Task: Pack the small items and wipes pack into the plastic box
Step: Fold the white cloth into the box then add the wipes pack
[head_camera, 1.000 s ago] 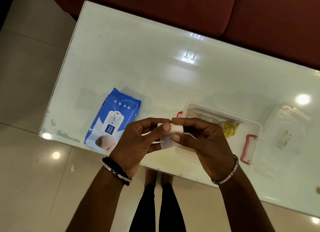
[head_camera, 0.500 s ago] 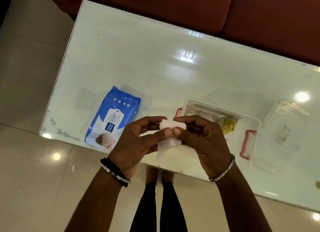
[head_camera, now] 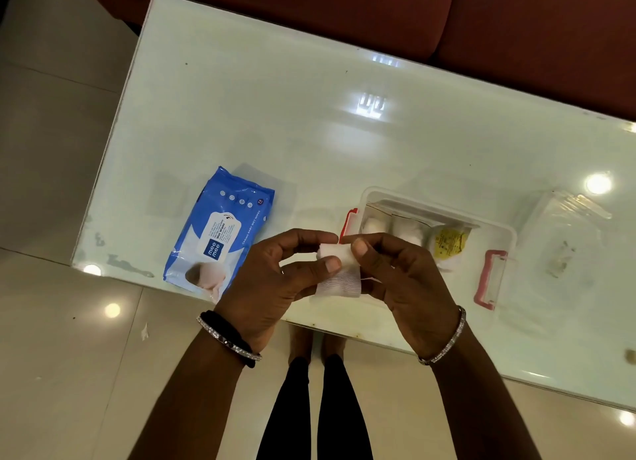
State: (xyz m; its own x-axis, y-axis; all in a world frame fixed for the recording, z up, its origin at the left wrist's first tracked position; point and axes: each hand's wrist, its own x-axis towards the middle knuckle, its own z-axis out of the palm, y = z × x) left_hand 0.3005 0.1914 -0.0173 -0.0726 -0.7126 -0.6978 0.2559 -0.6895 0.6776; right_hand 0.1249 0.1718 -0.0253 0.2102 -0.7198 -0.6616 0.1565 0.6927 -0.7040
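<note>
Both hands are up over the near edge of the tabletop [head_camera: 309, 115], sharing one small item: a white gauze roll [head_camera: 335, 270]. The left hand [head_camera: 275, 287] pinches the roll's left end between thumb and fingers, the right hand [head_camera: 402, 280] grips the right end, and a loose tail of gauze hangs down between them. Just behind the hands sits the clear plastic box [head_camera: 495, 232], open, red clips on its left and right ends. Inside it, a bag of cotton balls [head_camera: 392, 229] and a yellow packet [head_camera: 447, 244] lie side by side along the far wall. The blue wet wipes pack [head_camera: 220, 232] lies flat on the tabletop to the left of the hands, well apart from the box. The clear lid [head_camera: 564, 236] rests on the tabletop just to the right of the box.
</note>
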